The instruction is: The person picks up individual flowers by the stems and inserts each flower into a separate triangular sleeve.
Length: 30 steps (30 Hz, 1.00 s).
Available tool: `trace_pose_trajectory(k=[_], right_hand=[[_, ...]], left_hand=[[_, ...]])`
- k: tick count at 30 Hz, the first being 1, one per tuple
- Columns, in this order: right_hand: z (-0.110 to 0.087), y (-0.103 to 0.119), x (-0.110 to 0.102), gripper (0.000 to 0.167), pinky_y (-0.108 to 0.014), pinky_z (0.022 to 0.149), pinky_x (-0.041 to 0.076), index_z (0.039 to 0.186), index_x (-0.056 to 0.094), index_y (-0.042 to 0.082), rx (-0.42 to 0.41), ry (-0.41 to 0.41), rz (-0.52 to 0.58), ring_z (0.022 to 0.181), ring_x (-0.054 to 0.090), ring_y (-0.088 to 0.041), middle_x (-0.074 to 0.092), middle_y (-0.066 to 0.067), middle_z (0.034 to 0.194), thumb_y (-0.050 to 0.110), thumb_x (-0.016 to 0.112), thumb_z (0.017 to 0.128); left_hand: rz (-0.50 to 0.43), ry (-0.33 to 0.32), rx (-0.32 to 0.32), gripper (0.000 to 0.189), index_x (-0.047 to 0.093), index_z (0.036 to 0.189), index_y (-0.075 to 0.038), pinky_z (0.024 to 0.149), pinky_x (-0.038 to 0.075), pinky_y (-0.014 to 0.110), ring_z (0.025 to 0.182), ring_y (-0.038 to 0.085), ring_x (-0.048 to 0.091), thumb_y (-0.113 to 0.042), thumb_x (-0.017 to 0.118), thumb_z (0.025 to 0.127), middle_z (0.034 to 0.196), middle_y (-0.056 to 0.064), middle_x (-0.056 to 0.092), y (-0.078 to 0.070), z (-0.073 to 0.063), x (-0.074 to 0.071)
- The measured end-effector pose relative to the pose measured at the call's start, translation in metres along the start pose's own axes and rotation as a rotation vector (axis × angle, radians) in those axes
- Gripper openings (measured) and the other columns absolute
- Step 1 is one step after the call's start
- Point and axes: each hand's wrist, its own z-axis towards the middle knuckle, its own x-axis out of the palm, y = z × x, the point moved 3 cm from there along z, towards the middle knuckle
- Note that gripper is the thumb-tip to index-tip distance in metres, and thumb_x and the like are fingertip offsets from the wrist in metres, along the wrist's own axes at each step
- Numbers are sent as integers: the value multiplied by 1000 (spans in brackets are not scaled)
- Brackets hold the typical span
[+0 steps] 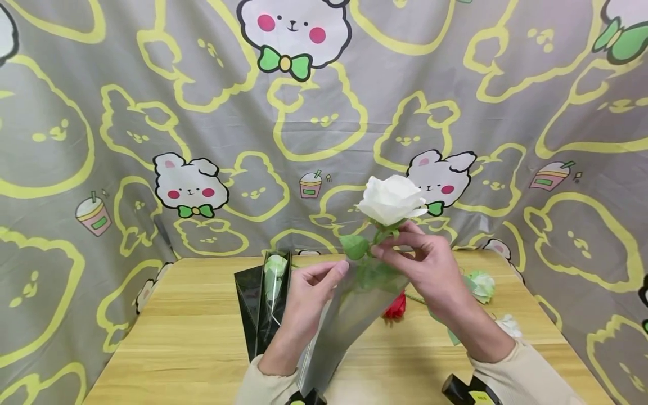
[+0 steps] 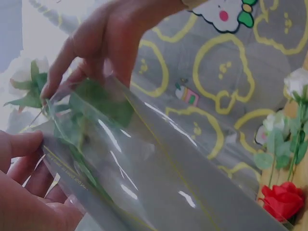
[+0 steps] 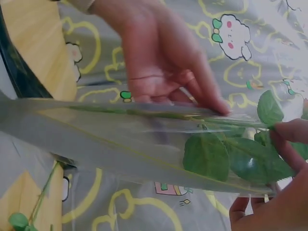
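A white artificial rose [image 1: 391, 198] stands bloom-up, its stem and lower leaves [image 3: 207, 156] inside a translucent grey flower sleeve [image 1: 349, 320]. Just under the bloom, my right hand [image 1: 430, 264] pinches the stem between thumb and fingers. My left hand [image 1: 311, 298] holds the sleeve's upper edge, with the thumb outside and the fingers behind, as the left wrist view shows. One green leaf [image 1: 354, 246] sticks out above the sleeve's mouth. The bloom is only partly visible in the left wrist view.
Left on the wooden table [image 1: 177, 337] lies a black sleeve [image 1: 248, 298] with a wrapped pale rose [image 1: 275, 275]. Behind the right arm are a red rose [image 1: 396, 308], a pale green-white flower [image 1: 481, 286] and a white flower [image 1: 508, 325]. A patterned curtain [image 1: 324, 140] hangs behind.
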Motion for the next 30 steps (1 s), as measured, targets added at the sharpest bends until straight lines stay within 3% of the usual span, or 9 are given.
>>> trace_pose_trajectory(k=[8,12,15,19,24,27,30], right_hand=[[4,3,-1,15,-33,92,55,103,80,-1,14,73,-142,125,55,-23,64,-6,134,7,79,90],[6,8,-7,20,-40,99,50,103,78,-5,93,54,-110,132,48,-23,60,-9,138,12,79,91],[6,10,-8,21,-43,99,49,102,77,-5,117,55,-94,132,47,-24,60,-10,137,12,80,90],[5,9,-4,13,-37,92,55,97,79,-2,76,125,-163,123,54,-26,66,-12,128,7,80,89],[8,10,0,20,-38,85,59,103,79,0,25,206,-286,105,64,-25,72,-10,110,3,82,83],[13,10,3,33,-41,85,58,112,74,1,12,270,-324,100,66,-24,73,-9,109,1,83,80],[16,11,7,44,-43,89,55,118,67,0,3,344,-339,99,64,-25,70,-10,112,-7,78,76]], left_hand=[[-46,-9,12,17,77,106,6,62,42,19,76,6,55,-5,71,95,93,-1,75,-11,-2,0],[-54,-5,18,17,77,107,6,65,46,19,81,6,59,-5,71,95,97,0,76,-12,-4,-2],[-86,-13,17,12,80,102,0,60,43,18,79,5,58,-3,71,95,97,0,75,-14,-5,-2],[-118,-22,25,12,81,100,-4,55,39,16,76,5,56,-2,70,95,99,3,76,-17,-6,-1],[-67,-26,46,16,77,107,7,53,34,17,65,5,45,-3,71,95,98,2,75,-21,-7,1],[-40,-27,62,20,75,109,9,58,39,19,70,6,51,-4,71,95,97,1,75,-24,-8,2],[-28,-21,78,21,74,111,11,73,51,23,85,11,64,-4,71,96,100,5,76,-26,-9,3]])
